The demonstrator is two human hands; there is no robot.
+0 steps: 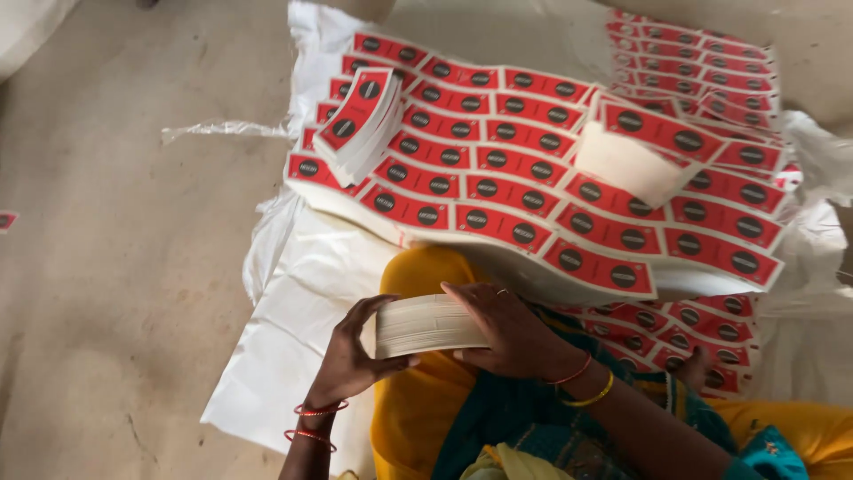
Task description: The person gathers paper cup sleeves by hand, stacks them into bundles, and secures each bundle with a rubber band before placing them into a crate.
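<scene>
Dusty grey concrete floor (115,267) carries a white plastic sheet (293,311), and over that sheet spread large printed paper sheets of red rectangular labels with dark round marks (533,191), reaching from its far left edge to its right edge. On the far left corner of those sheets lies a fanned pile of cut red labels (360,120); a second thick pile with white edges (635,151) sits toward the right. At the near edge, above a yellow-clad lap, both hands grip a thick white-edged stack of cut labels (426,324): the left hand (351,356) wraps its left end, thumb beneath, and the right hand (506,329) presses flat fingers over its top and right end.
</scene>
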